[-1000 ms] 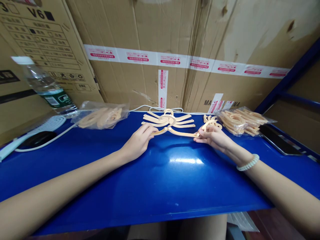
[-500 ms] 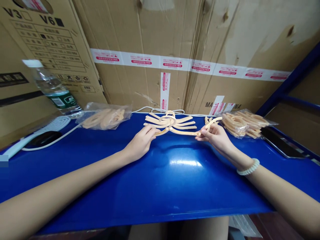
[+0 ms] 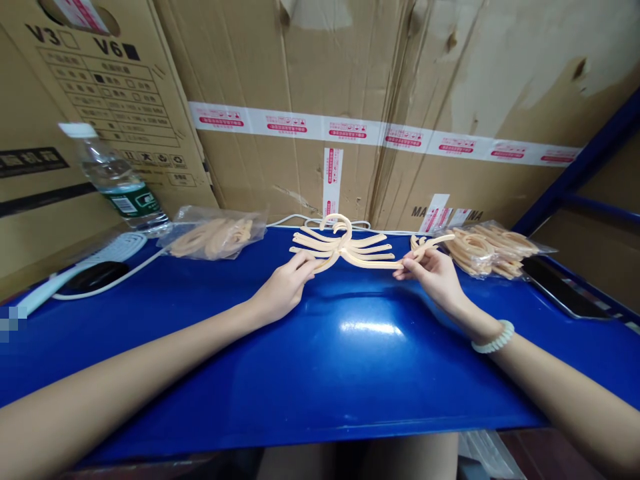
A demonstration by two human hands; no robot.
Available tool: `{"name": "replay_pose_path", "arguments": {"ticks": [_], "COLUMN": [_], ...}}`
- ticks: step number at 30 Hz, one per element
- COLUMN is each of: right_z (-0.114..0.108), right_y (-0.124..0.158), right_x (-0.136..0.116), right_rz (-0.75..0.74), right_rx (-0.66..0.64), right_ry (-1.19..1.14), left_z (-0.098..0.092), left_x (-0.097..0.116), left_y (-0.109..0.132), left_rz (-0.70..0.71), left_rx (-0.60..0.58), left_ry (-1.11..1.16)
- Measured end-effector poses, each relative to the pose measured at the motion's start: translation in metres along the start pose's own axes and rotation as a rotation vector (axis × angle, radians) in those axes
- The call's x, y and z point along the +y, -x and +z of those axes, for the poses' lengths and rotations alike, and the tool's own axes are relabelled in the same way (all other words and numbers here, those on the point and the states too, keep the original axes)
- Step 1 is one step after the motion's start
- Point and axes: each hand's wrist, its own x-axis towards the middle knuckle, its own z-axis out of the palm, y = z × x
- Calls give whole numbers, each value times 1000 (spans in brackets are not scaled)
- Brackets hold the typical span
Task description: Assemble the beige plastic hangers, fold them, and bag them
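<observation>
Hanger (image 3: pixel 370 265): likely light, stiff, smooth; best gripped at arm ends. Clamped at nine o'clock by left hand (image 3: pixel 284 285), at three by right hand (image 3: pixel 434 277).

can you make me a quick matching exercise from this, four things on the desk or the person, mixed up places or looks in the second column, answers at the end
Column one
1. beige hanger
2. bottle
3. pale bracelet
4. dark flat device

Column two
A. around the right wrist
B. white cap, green label
C. near the blue table's right end
D. held by left hand and right hand

Pairs: 1-D, 2-B, 3-A, 4-C
</observation>
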Motion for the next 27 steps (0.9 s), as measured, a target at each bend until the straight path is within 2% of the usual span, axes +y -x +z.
{"name": "replay_pose_path", "arguments": {"ticks": [8, 11, 13, 16, 19, 22, 24, 27], "right_z": [-6, -21, -38, -66, -85, -87, -83, -77], "right_y": [-4, -14, -22, -33, -38, -39, -39, -39], "right_x": [-5, -12, -17, -26, -35, -36, -31, -22], "right_rz": [16, 48, 79, 103, 98, 80, 58, 31], "right_rx": [-41, -45, -66, -187, -446, -681, -742, -777], "right_ry": [-153, -214, -209, -33, 289, 534, 660, 806], "left_z": [-9, -21, -34, -53, -63, -60, -56, -49], "left_x": [6, 1, -3, -8, -10, -9, -10, -12], "left_y": [-6, -9, -12, -16, -18, -16, -13, -11], "left_rz": [-81, -61, -21, 33, 70, 75, 61, 44], "left_rx": [15, 8, -46, -181, -309, -415, -458, -463], "left_ry": [21, 25, 14, -8, -23, -3, 1, -1]}}
